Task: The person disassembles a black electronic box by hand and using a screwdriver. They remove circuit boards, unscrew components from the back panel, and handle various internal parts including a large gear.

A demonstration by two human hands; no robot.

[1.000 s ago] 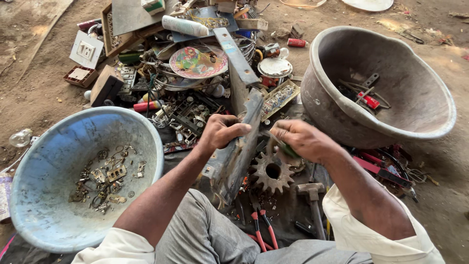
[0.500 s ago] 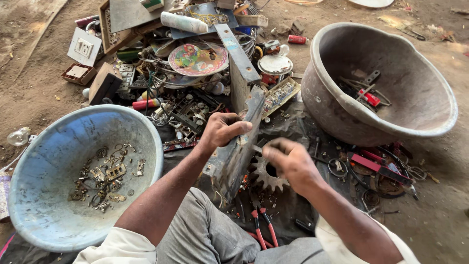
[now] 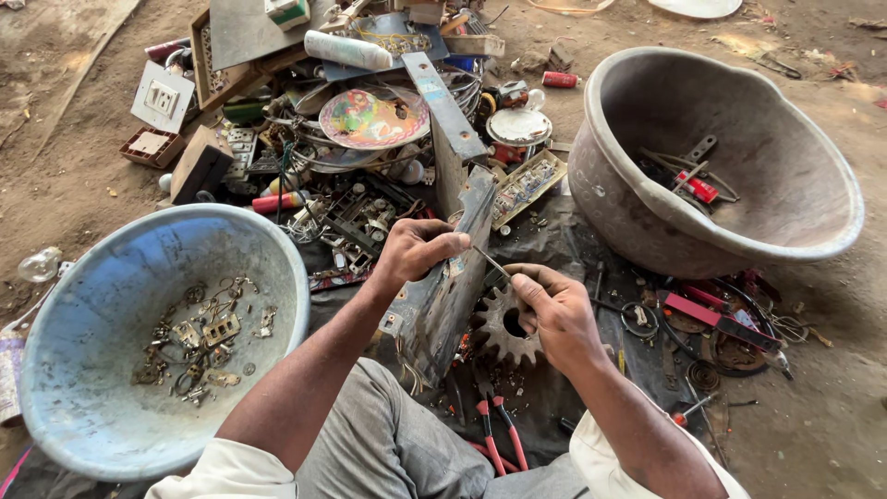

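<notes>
Scrap fills the ground around the seated person. At nine o'clock from the hands sits a blue basin [image 3: 111, 305] with small brass-coloured metal bits [image 3: 199, 337] lying in its bottom. Toward twelve o'clock a heap of junk spreads out, with a wall switch plate [image 3: 163, 96] at its left edge and a colourful disc [image 3: 371, 117] near its middle.

The left hand [image 3: 411, 254] is closed around the upper edge of a long grey metal piece [image 3: 443, 296], which stands tilted on end between the knees, thumb and fingers clamped on it. At three o'clock from that hand, the right hand [image 3: 554, 310] pinches a thin screwdriver [image 3: 492, 261] between thumb and forefinger, its tip touching the metal piece just beside the left thumb. A rusty gear wheel [image 3: 499, 328] lies directly under the right hand, partly hidden by it. Red-handled pliers [image 3: 499, 434] rest at six o'clock on the dark sheet.

At two o'clock stands a large grey bowl [image 3: 647, 222] holding a few tools, one of them red [image 3: 698, 188].
</notes>
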